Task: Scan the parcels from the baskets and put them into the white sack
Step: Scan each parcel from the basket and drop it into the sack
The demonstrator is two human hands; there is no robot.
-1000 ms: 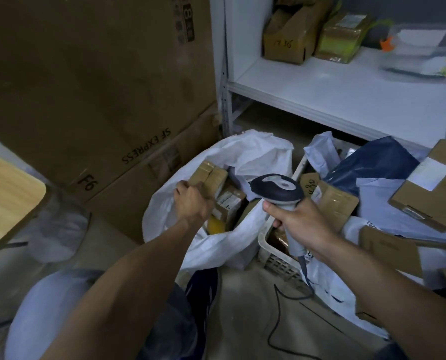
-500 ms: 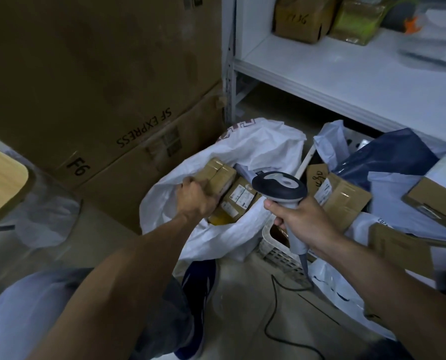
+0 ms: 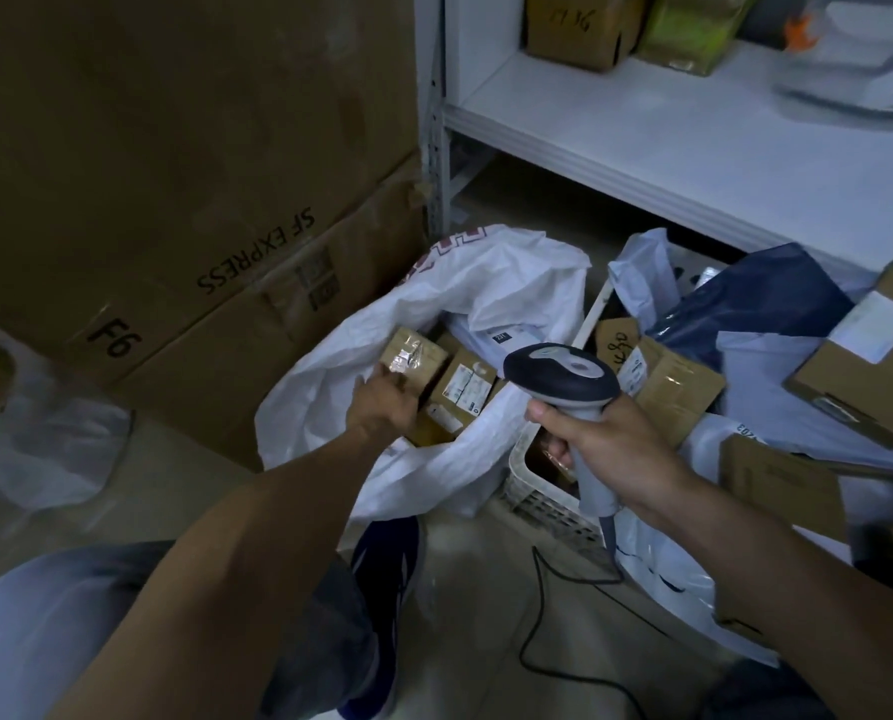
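Note:
The white sack (image 3: pixel 491 283) lies open on the floor, with several parcels inside it. My left hand (image 3: pixel 382 405) reaches into its mouth and grips the near end of a small taped cardboard box (image 3: pixel 415 353) that lies against a labelled box (image 3: pixel 465 387). My right hand (image 3: pixel 597 444) holds a grey barcode scanner (image 3: pixel 563 374) by its handle, above the corner of the white basket (image 3: pixel 535 491). The basket is piled with parcels: a brown box (image 3: pixel 673 392), a dark blue mailer (image 3: pixel 745 304) and pale plastic mailers (image 3: pixel 766 376).
Big cardboard cartons (image 3: pixel 174 200) marked SF EXPRESS stand to the left of the sack. A white shelf (image 3: pixel 693 148) with boxes runs behind. The scanner cable (image 3: pixel 548 636) trails over the floor. My shoe (image 3: pixel 387 563) is just in front of the sack.
My left hand has lowered the small box deeper into the sack, beside the other parcels. The scanner has stayed over the basket corner. The view has shifted a little.

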